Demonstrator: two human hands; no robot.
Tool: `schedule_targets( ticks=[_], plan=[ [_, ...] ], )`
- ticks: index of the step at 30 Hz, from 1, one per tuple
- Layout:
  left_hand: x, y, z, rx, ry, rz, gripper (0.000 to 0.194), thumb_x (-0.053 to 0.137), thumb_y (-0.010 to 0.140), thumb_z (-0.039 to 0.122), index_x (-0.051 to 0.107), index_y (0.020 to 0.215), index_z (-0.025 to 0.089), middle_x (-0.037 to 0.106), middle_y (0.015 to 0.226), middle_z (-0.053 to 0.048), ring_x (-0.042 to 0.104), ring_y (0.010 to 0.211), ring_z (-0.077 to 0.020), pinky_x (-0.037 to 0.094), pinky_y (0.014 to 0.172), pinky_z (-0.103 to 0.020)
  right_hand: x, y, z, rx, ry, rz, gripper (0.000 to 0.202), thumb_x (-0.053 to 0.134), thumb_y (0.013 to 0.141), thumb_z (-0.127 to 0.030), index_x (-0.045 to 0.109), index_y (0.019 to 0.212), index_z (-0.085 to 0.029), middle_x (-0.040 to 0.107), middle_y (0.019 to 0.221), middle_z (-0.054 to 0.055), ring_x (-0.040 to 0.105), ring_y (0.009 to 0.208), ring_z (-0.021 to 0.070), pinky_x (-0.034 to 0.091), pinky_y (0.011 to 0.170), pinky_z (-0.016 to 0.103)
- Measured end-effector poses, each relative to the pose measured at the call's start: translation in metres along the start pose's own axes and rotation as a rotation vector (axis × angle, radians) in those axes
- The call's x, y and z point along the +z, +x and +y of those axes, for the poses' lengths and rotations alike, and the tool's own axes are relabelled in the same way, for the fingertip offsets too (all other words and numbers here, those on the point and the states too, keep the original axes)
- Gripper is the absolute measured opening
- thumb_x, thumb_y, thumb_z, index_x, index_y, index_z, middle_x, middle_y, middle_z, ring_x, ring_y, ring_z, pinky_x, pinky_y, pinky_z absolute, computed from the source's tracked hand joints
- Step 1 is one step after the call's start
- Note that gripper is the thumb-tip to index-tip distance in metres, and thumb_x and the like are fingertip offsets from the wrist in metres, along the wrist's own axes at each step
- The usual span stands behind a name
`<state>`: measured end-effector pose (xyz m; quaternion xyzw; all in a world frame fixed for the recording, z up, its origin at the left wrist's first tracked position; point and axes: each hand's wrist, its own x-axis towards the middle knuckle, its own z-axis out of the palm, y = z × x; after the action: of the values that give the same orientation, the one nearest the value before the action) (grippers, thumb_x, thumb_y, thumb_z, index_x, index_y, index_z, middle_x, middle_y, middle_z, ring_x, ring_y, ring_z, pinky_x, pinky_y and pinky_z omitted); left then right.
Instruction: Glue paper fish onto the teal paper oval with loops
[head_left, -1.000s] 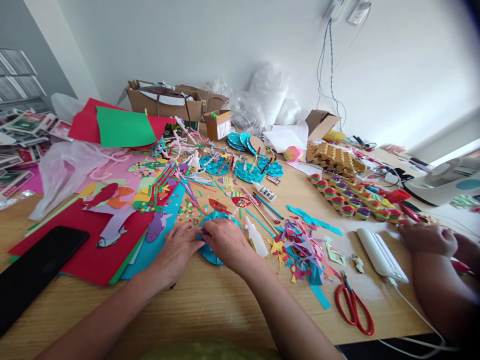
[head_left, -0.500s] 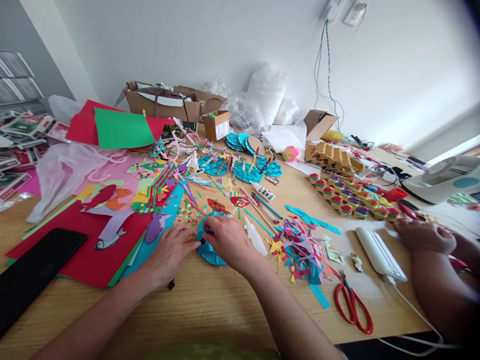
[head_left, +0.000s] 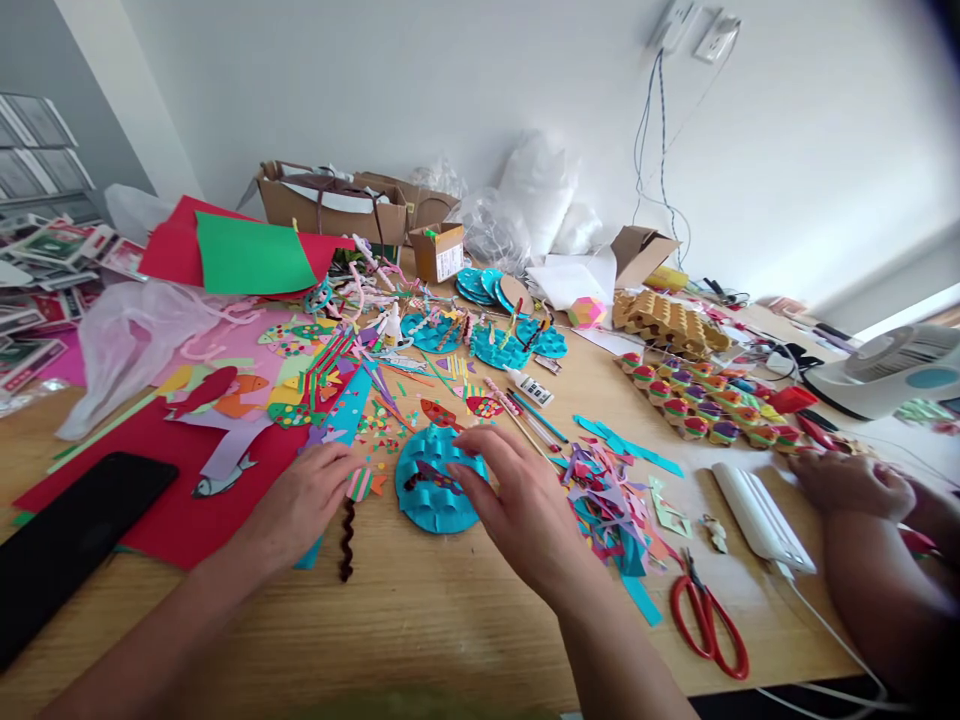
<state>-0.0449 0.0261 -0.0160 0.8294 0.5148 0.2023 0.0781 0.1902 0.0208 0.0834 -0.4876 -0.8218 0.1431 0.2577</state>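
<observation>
Blue disc [head_left: 429, 518] on the bench [head_left: 457, 620], a purple piece [head_left: 437, 477] on top
The left hand [head_left: 300, 505], fingers bent, meets a striped fish [head_left: 360, 485] above a brown strip [head_left: 346, 545]; whether it grips either, I cannot tell; the right hand [head_left: 525, 510], thumb and fingers parted, is empty at the disc's right edge

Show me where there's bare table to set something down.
Bare wood lies nearest you, bordered by the blue disc, brown curl and right forearm. A smaller patch sits between the lying glue bottle and the painted egg tray. Crowded: the red paper at left, and the scrap pile by the right hand.
</observation>
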Motion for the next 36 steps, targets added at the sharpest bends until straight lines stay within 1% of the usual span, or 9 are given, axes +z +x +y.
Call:
schedule_targets(
  ticks=[3,7,12,18,22,27,32,34,36],
  plan=[
    [-0.010,0.003,-0.007,-0.066,-0.027,-0.034,0.031,0.038,0.083,0.020,0.062,0.101,0.020,0.060,0.098,-0.007,0.058,0.093,-0.0199,0.047,0.080,-0.030,-0.006,-0.017,-0.007,0.036,0.035,-0.176,0.012,0.049,0.086,-0.024,0.060,0.089,-0.021,0.065,0.084,0.001,0.059,0.077,0.0132,0.040,0.067,0.021],
    [-0.014,0.002,-0.007,-0.145,-0.108,-0.219,0.029,0.041,0.082,0.025,0.063,0.101,0.022,0.065,0.099,-0.006,0.061,0.091,-0.0211,0.047,0.079,-0.031,0.016,-0.031,-0.007,0.053,0.073,-0.517,0.009,0.054,0.082,-0.022,0.063,0.082,-0.021,0.066,0.074,-0.001,0.058,0.066,0.0109,0.035,0.057,0.019],
    [-0.002,-0.015,0.002,-0.174,-0.166,-0.338,0.031,0.042,0.082,0.022,0.064,0.104,0.022,0.068,0.100,-0.006,0.063,0.090,-0.0216,0.048,0.078,-0.032,0.058,-0.037,0.006,0.065,0.005,-0.585,0.011,0.055,0.079,-0.025,0.064,0.083,-0.021,0.068,0.076,0.001,0.059,0.068,0.0137,0.031,0.054,0.022],
    [0.013,-0.029,0.007,-0.103,-0.146,-0.064,0.030,0.041,0.083,0.019,0.062,0.105,0.021,0.066,0.095,-0.006,0.064,0.084,-0.0182,0.050,0.072,-0.028,0.056,-0.049,0.027,0.303,-0.034,-0.456,0.015,0.051,0.079,-0.022,0.065,0.072,-0.019,0.067,0.067,0.002,0.059,0.064,0.0150,0.033,0.054,0.022],
    [0.012,-0.025,0.023,0.069,-0.116,0.152,0.029,0.035,0.088,0.018,0.063,0.096,0.018,0.066,0.089,-0.006,0.062,0.083,-0.0160,0.050,0.073,-0.025,0.042,-0.055,0.044,0.463,-0.087,-0.122,0.013,0.057,0.075,-0.028,0.061,0.081,-0.018,0.065,0.074,0.004,0.059,0.063,0.0167,0.040,0.055,0.025],
    [0.010,-0.012,0.036,0.203,-0.012,0.124,0.035,0.033,0.083,0.006,0.065,0.091,0.017,0.065,0.087,-0.007,0.058,0.087,-0.0186,0.049,0.078,-0.030,0.048,-0.041,0.043,0.218,-0.063,0.063,0.035,0.066,0.069,-0.024,0.055,0.102,-0.019,0.061,0.103,0.009,0.059,0.090,0.0226,0.048,0.073,0.034],
    [-0.003,-0.004,0.003,0.020,0.068,0.145,0.029,0.037,0.087,0.022,0.064,0.095,0.017,0.061,0.090,-0.008,0.056,0.085,-0.0214,0.049,0.075,-0.034,0.040,-0.023,0.015,-0.017,-0.027,0.238,0.018,0.057,0.079,-0.017,0.055,0.097,-0.018,0.060,0.100,0.008,0.056,0.092,0.0202,0.045,0.080,0.034],
    [-0.005,-0.004,-0.007,-0.041,0.085,0.053,0.026,0.042,0.085,0.025,0.064,0.096,0.018,0.061,0.092,-0.007,0.056,0.087,-0.0226,0.048,0.076,-0.035,0.031,-0.022,0.003,-0.106,0.016,0.311,0.013,0.052,0.083,-0.016,0.055,0.095,-0.019,0.061,0.094,0.007,0.056,0.088,0.0176,0.044,0.079,0.032],
    [-0.001,-0.005,-0.011,-0.080,0.075,-0.060,0.025,0.051,0.080,0.026,0.062,0.101,0.019,0.061,0.094,-0.007,0.056,0.090,-0.0236,0.047,0.079,-0.036,0.028,-0.024,-0.006,-0.166,0.093,0.222,0.008,0.049,0.085,-0.016,0.056,0.088,-0.019,0.061,0.084,0.004,0.056,0.078,0.0145,0.044,0.071,0.026]
  ],
)
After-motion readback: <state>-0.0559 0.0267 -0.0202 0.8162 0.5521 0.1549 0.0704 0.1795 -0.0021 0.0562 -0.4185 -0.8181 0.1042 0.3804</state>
